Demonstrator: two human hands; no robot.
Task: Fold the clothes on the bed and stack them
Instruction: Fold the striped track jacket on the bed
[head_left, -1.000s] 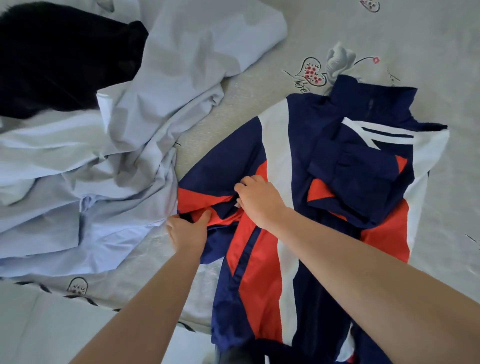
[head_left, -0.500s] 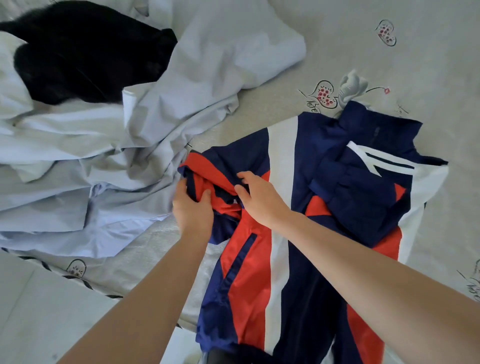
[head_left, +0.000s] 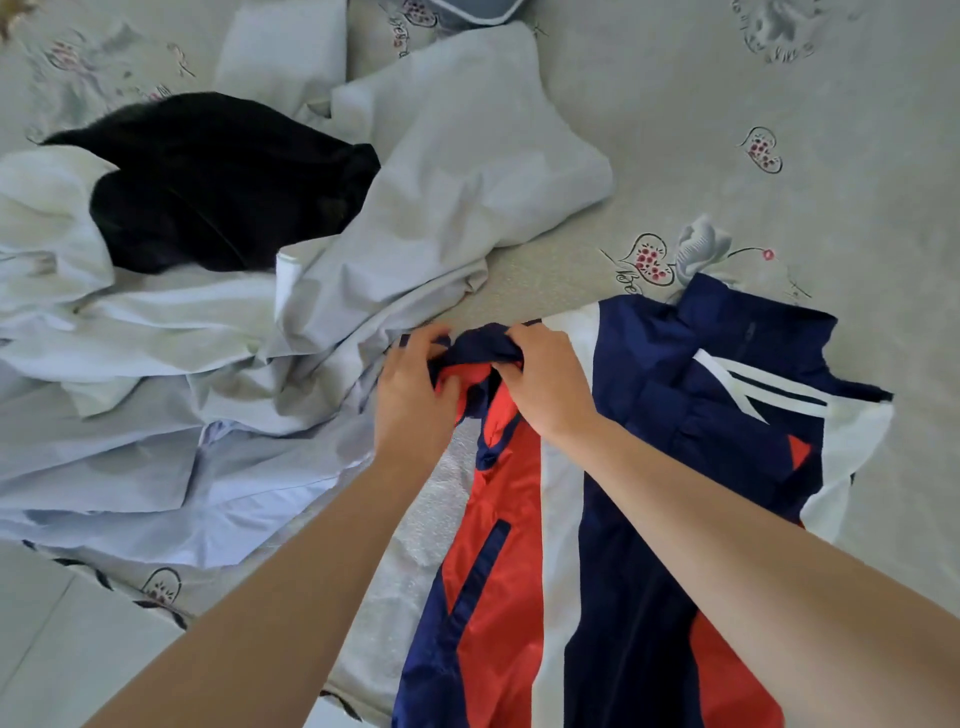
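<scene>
A navy, red and white jacket (head_left: 639, 467) lies spread on the bed (head_left: 727, 130), toward the right and near edge, its lower part running off the bottom of the view. Its collar end points away from the person, and a sleeve is folded across the chest on the right side. At the jacket's upper left corner, a bunched piece of navy and red fabric is gathered up between both hands. The left hand (head_left: 410, 395) grips the bunch from the left, fingers curled round the cloth. The right hand (head_left: 545, 379) grips it from the right, fingers curled over the top of the same bunch. The two hands sit close together, nearly touching, with both bare forearms reaching in from the bottom of the view.

Just left of the jacket lies a large rumpled heap of pale blue clothes (head_left: 208, 395), unfolded, touching the jacket's left edge. On top of that heap, farther away, rests a black garment (head_left: 223, 187), also crumpled. The bed is covered with a light grey sheet printed with small hearts and flowers. At the bottom left corner a strip of pale floor (head_left: 62, 649) shows beside the bed.
</scene>
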